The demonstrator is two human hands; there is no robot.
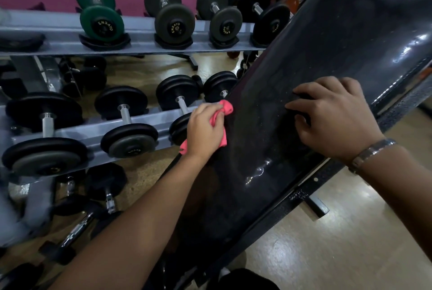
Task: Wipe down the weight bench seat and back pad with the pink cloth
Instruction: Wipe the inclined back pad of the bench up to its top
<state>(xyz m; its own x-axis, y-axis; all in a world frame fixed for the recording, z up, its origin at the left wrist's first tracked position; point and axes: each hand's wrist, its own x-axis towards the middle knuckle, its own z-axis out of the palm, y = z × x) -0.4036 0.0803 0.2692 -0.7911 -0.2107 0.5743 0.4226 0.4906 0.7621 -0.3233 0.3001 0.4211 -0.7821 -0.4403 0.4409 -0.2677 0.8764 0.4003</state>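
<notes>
Pink cloth (225, 107) | gripped in left hand (204, 129) fingers at pad (327, 44) edge | right hand (336, 116) loose on pad

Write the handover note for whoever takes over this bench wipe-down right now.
Left hand: grips the bunched pink cloth at the left edge of the black bench pad.
Right hand: fingertips rest on the pad's middle, holding nothing.
Done: unclear. Pale specks show across the pad's middle, so that part looks unwiped.
Left: wipe the pad along its full length, then the seat, which I cannot pick out in this view.
</notes>
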